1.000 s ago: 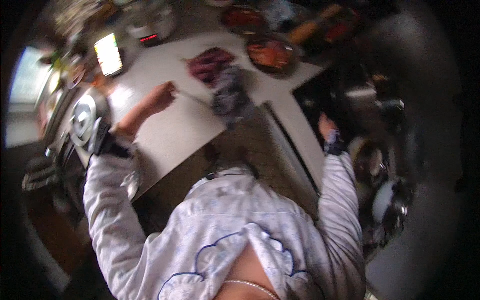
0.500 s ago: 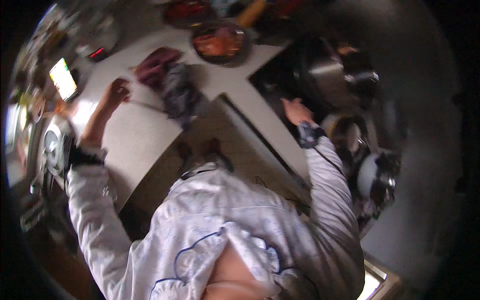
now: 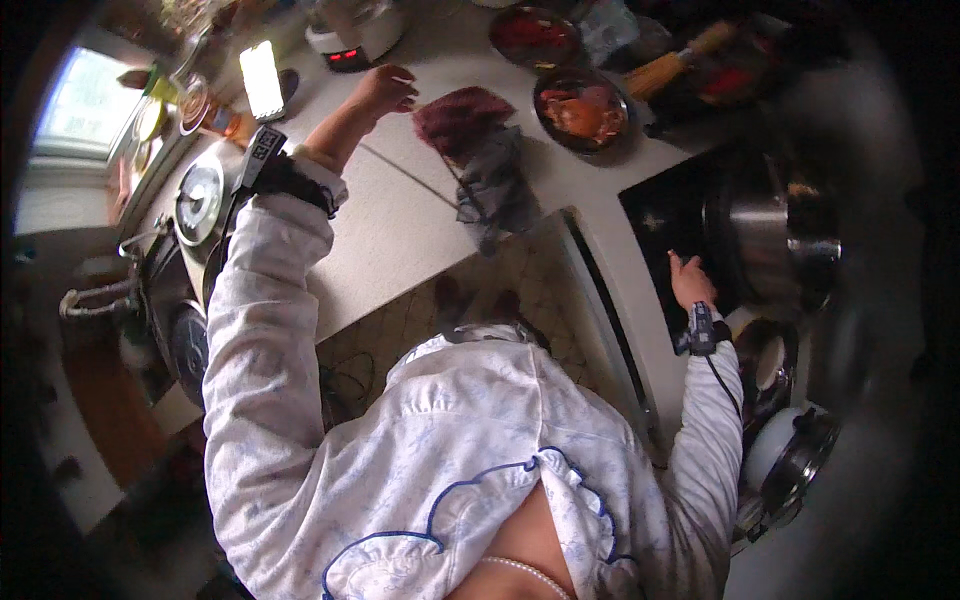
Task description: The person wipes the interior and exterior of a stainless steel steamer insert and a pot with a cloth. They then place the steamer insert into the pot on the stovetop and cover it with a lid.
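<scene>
- My right hand (image 3: 692,282) is at the near edge of the black cooktop (image 3: 660,208), fingers apart and forefinger reaching forward, with nothing in the grip that I can see.
- My left hand (image 3: 385,90) is well to the left of the cooktop and farther from me, above the counter (image 3: 385,235); its fingers are loosely bent, slightly apart, and look bare of any load.
- At the cooktop I judge it best to use one fingertip, lightly, with the other fingers lifted and the wrist clear of the metal pot (image 3: 760,215) on its right side.
- The cable (image 3: 728,385) from my right wrist device (image 3: 702,332) deserves care too; I would keep it off the cooktop.
- The maroon cloth (image 3: 465,118), left of the cooktop and just beside my left hand, and the grey cloth (image 3: 500,190) next to it are, I think, best left away from any heat.
- I cannot tell whether my right fingertips touch the cooktop or hover; any markings there are lost in the dark.
- The pot's inside is unreadable, and the far-right side of the cooktop fades into shadow.
</scene>
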The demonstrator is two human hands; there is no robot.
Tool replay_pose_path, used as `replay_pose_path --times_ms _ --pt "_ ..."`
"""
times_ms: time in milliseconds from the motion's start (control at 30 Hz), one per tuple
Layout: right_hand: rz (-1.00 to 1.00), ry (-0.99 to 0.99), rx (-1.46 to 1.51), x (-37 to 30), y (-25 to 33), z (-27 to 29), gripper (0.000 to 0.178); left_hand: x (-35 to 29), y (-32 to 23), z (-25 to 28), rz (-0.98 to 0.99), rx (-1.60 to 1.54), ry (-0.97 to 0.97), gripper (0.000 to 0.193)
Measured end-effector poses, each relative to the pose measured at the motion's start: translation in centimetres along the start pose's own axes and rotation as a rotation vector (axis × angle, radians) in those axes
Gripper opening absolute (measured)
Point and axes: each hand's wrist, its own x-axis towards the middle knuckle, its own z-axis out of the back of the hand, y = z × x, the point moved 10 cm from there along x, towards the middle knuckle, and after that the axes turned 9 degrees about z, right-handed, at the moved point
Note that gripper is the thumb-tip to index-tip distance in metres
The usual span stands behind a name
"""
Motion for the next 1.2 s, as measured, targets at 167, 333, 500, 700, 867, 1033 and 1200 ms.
replay_pose_path --times_ms 167,333,500,700,867,1033,1200 --pt "-0.148 0.041 0.15 0.0 -0.5 -0.3 0.075 6.7 3.1 1.0 0.096 -0.044 0.053 0.026" --pt "-0.086 0.003 0.102 -0.2 0.9 0.8 0.074 2.5 -4.2 -1.7 -0.539 1.02 -0.429 0.036" --pt "-0.074 -0.005 0.115 0.0 1.1 1.0 0.071 -3.0 -7.3 -8.5 -0.501 0.746 -0.262 0.032" --pt "-0.066 -0.035 0.07 0.4 0.8 0.7 0.069 -13.1 -7.9 -18.2 -0.682 0.198 0.091 0.03" --pt "-0.063 -0.086 0.065 0.7 0.8 0.8 0.069 -18.4 -4.8 -21.4 -0.5 0.151 0.161 0.026" --pt "-0.08 -0.081 0.072 0.6 0.5 0.6 0.07 -21.0 -2.5 -22.5 -0.461 0.267 0.248 0.023" --pt "-0.075 -0.143 0.163 0.3 0.1 0.6 0.071 -23.8 0.6 -22.8 -0.431 0.401 0.235 0.022"
